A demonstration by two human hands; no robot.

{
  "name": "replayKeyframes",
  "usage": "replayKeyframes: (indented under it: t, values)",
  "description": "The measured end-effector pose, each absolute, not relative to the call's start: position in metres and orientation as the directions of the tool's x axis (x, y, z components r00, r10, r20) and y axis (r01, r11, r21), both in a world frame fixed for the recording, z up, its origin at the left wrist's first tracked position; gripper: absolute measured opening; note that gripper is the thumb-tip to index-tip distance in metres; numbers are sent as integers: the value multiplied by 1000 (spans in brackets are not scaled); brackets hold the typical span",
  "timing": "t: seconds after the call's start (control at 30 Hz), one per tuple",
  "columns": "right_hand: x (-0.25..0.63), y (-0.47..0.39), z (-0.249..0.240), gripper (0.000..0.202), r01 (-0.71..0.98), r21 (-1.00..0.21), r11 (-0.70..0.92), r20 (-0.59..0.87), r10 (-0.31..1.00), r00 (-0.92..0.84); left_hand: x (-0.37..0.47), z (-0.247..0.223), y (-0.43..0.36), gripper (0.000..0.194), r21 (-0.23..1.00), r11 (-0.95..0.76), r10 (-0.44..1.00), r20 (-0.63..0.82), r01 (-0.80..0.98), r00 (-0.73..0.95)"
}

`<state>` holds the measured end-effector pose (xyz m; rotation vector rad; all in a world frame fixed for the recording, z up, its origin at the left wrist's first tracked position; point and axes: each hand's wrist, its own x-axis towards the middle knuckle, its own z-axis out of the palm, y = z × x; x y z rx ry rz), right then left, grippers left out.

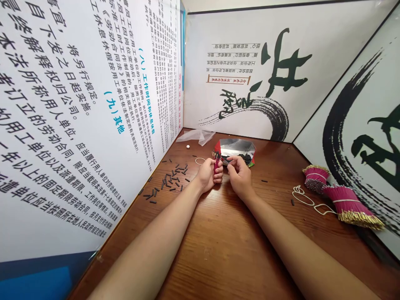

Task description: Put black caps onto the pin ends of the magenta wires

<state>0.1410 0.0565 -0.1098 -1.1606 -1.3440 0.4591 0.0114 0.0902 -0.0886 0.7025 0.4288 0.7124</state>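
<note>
My left hand [211, 174] is wrapped round a small bunch of magenta sticks [216, 163], whose upper ends show gold and black tips. Just to its right, my right hand [240, 175] has its thumb and index finger close together near those tips; whatever lies between them is too small to make out. Behind both hands stands an open foil-lined pouch [237, 146] with red and green edges. Small black pieces [247, 159] lie inside it.
Many black pieces [170, 180] are scattered left of my hands. Two tied magenta bundles [348, 202] [315, 177] and white elastic loops [303, 196] lie at the right. Clear plastic [198, 136] and a white bit [188, 146] are at the back. Printed panels [237, 25] enclose the table.
</note>
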Motion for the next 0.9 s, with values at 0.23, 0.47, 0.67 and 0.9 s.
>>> replayKeyframes:
  t: [0.23, 0.47, 0.67, 0.9]
  values:
    - [142, 57, -111, 19, 333, -845, 418, 502, 835, 225, 13, -90, 89, 10, 735, 527, 732, -138, -426, 668]
    - [141, 56, -109, 26, 334, -841, 425, 509, 832, 223, 14, -89, 86, 18, 784, 463, 753, -102, -413, 650]
    - [140, 55, -108, 27, 337, -839, 427, 511, 831, 220, 14, -92, 86, 17, 804, 430, 761, -78, -410, 644]
    - [141, 57, -110, 28, 325, -847, 421, 502, 835, 227, 16, -92, 86, 18, 813, 414, 778, -81, -411, 622]
